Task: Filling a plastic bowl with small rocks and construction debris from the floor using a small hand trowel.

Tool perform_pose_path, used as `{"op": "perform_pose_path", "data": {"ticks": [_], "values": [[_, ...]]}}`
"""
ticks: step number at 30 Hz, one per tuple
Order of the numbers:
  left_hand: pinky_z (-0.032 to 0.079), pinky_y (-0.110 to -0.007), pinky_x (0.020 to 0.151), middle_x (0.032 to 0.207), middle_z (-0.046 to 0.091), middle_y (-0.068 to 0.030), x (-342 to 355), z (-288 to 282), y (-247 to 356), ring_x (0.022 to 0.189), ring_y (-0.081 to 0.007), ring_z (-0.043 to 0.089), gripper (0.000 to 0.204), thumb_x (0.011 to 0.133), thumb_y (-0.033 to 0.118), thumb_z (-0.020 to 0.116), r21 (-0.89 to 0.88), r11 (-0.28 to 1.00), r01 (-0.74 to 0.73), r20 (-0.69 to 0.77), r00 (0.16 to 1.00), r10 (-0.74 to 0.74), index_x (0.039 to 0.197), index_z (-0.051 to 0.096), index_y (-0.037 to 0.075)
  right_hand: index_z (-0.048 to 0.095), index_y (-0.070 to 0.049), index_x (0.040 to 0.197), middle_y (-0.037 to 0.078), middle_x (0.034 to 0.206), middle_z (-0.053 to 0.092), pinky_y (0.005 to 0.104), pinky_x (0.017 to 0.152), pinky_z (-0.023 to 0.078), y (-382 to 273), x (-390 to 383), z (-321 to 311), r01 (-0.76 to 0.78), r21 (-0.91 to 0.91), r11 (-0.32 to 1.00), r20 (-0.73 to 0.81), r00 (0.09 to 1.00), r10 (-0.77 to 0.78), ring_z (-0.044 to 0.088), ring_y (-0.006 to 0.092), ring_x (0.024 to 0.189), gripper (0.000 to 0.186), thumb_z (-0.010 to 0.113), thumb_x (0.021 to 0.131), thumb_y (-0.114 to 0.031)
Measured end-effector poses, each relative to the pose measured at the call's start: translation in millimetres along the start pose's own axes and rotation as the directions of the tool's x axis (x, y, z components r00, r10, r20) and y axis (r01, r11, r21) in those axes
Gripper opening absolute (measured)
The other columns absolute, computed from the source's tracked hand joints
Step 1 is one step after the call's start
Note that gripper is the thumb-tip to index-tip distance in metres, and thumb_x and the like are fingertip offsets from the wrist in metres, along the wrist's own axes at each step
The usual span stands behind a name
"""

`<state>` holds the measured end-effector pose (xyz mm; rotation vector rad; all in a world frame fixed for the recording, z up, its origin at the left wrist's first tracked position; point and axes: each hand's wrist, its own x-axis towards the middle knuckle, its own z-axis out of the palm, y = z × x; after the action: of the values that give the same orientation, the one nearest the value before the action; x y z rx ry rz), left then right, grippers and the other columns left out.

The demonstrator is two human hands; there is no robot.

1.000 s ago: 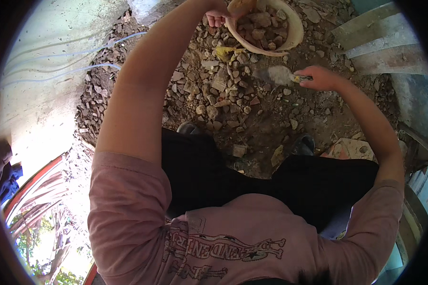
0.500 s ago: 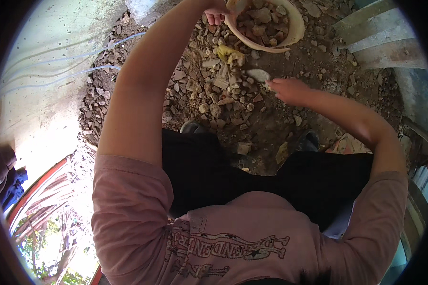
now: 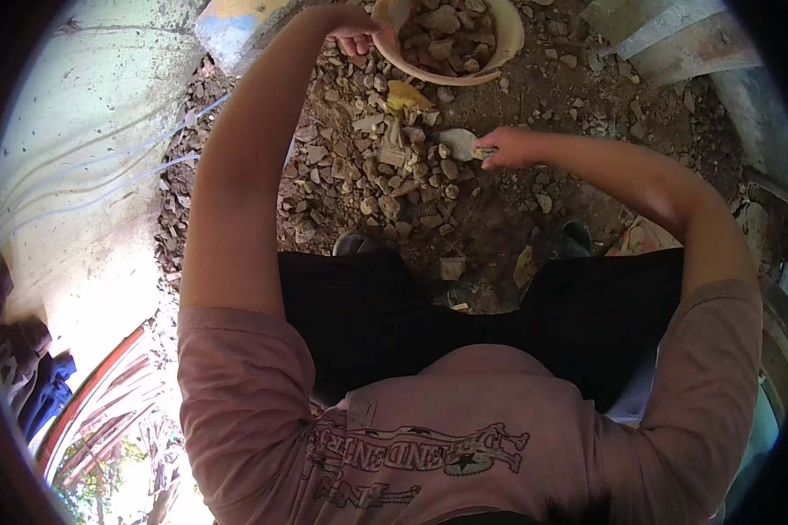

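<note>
Right hand [image 3: 508, 147] clamps trowel [image 3: 457, 142] beside rubble [image 3: 388, 207]. Left hand [image 3: 352, 31] at left of far bucket [image 3: 510, 39], can't tell grip. Trowel might skid if rubble catches it.

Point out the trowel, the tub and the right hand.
Trowel [image 3: 454, 141]: head view, on its blade.
Tub [image 3: 510, 37]: head view, on its right-side wall.
Right hand [image 3: 510, 147]: head view, on its middle.

Rough, matt stone rubble [image 3: 390, 207]; dull metal trowel [image 3: 455, 141]; smooth, plastic-looking basin [image 3: 510, 39]; matt cloth trousers [image 3: 346, 302].
</note>
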<state>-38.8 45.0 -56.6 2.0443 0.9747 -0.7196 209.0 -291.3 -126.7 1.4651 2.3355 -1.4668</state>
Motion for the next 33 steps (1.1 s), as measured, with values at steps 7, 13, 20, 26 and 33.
{"op": "perform_pose_path", "data": {"ticks": [7,13,20,26,33], "values": [[0.05,-0.051,0.085,0.093,0.072,-0.0147,14.7,10.6,19.4,0.087,-0.0302,0.072,0.055,0.103,0.046,0.04,0.011,1.0,0.022,0.009,1.0,-0.022,0.121,0.063,-0.001,0.049,-0.012,0.146,0.004,0.082,0.061,0.0311,0.064,0.047,-4.5,-52.2,-41.3,-0.387,0.446,0.807,0.404,0.892,0.205,0.054,0.0123,0.066,0.059,0.07,0.092,-0.025],[0.046,-0.054,0.093,0.094,0.072,-0.0153,4.8,13.2,19.3,0.088,-0.0309,0.072,0.056,0.103,0.046,0.04,0.014,0.998,0.055,-0.027,0.998,-0.054,0.12,0.063,-0.002,0.054,-0.015,0.143,0.002,0.088,0.066,0.0289,0.066,0.049,-24.1,-66.4,-82.4,-0.346,0.483,0.804,0.323,0.924,0.204,0.057,0.0094,0.068,0.055,0.07,0.092,-0.027],[0.046,-0.052,0.094,0.093,0.071,-0.0143,-0.5,10.8,15.1,0.084,-0.0278,0.072,0.058,0.102,0.05,0.042,0.014,0.997,0.081,-0.006,0.997,-0.081,0.115,0.064,-0.001,0.059,-0.017,0.138,0.004,0.099,0.071,0.0264,0.068,0.051,-47.0,-90.0,-171.6,-0.005,0.377,0.926,-0.122,0.991,0.055,0.06,0.0081,0.072,0.049,0.069,0.09,-0.022],[0.049,-0.048,0.087,0.095,0.072,-0.0151,-7.5,5.8,29.7,0.085,-0.0264,0.072,0.06,0.102,0.053,0.042,-0.042,0.995,0.088,0.007,0.996,-0.088,0.109,0.067,-0.001,0.055,-0.019,0.14,0.009,0.121,0.067,0.0377,0.09,0.053,-27.8,-94.7,-193.3,-0.028,-0.632,0.775,-0.421,0.852,-0.312,0.066,0.0265,0.106,0.05,0.068,0.092,-0.025],[0.052,-0.047,0.082,0.098,0.072,-0.0161,-20.9,16.9,65.4,0.086,-0.027,0.073,0.06,0.101,0.054,0.042,0.017,0.999,-0.033,-0.061,0.998,0.034,0.119,0.065,0.001,0.054,-0.019,0.141,0.01,0.128,0.065,0.0376,0.094,0.052,-5.5,-99.8,-177.3,-0.159,-0.517,0.841,-0.61,0.758,-0.232,0.065,0.0269,0.11,0.054,0.07,0.09,-0.026]]}}
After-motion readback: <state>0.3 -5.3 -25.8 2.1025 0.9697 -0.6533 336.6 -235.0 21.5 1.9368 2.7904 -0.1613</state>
